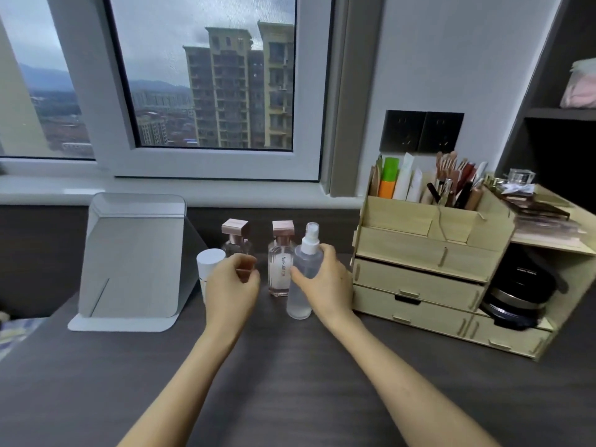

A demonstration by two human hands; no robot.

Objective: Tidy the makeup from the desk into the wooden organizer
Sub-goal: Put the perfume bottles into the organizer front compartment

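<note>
- The right hand [325, 279] is closing around the frosted spray bottle [303, 279], which is standing upright on the dark desk [290, 382], just left of the wooden organizer [429, 269].
- The left hand [233, 282] is curling its fingers on the lower part of a perfume bottle with a rose cap [234, 235]; a firm grip I cannot tell.
- A second perfume bottle [281, 259] is standing between both hands, touching nothing.
- A white-capped bottle [209, 262] is standing just beside the left hand.
- A tilted mirror [135, 259] is resting at the left.
</note>
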